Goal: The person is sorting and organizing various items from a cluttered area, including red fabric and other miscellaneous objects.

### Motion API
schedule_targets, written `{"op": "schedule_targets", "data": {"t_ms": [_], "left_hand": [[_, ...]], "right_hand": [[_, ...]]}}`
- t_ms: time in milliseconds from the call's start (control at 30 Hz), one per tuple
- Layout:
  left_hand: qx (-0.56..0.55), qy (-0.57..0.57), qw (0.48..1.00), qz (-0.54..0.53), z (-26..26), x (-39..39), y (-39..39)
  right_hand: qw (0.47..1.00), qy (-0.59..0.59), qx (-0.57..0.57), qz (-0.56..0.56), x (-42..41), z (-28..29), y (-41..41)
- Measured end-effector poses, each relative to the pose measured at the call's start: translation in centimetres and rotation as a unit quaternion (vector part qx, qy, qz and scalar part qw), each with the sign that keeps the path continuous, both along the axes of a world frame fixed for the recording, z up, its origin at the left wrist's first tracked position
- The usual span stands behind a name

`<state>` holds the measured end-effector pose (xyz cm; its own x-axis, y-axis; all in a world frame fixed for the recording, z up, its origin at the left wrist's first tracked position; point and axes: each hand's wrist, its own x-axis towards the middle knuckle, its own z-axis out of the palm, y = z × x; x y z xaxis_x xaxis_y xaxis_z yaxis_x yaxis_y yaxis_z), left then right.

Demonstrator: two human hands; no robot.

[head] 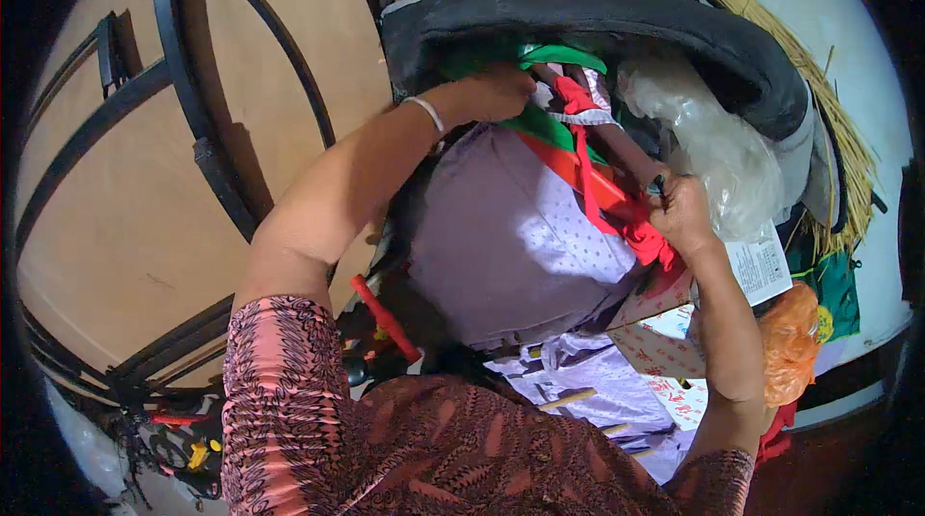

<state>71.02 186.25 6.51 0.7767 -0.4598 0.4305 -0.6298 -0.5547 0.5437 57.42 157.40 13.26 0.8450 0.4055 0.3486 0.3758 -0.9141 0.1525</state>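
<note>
My left hand, with a white bangle on the wrist, is curled at the edge of a bundle of cloth. Its fingertips are partly hidden. Lower right, my right hand is closed on the other end, at a red cloth strip and some brownish fabric. Between the hands run green fabric and an orange-red piece. Beneath them spreads a pale purple cloth with a dotted part.
A dark grey padded rim curves behind the hands. Clear plastic bags lie at right, above an orange plastic bag. Left stands a tan round board with a black metal frame. Straw stalks edge the far side.
</note>
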Motion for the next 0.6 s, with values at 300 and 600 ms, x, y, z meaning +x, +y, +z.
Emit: {"op": "schedule_targets", "data": {"t_ms": [300, 600], "left_hand": [[-0.079, 0.006, 0.997, 0.021, 0.5, 0.8, -4.8], [-0.141, -0.131, 0.966, 0.172, -3.7, 1.9, -6.7]], "right_hand": [[0.980, 0.025, 0.196, 0.017, 0.1, 0.8, 1.2], [0.991, -0.022, -0.128, -0.015, -2.1, 0.1, 6.0]]}}
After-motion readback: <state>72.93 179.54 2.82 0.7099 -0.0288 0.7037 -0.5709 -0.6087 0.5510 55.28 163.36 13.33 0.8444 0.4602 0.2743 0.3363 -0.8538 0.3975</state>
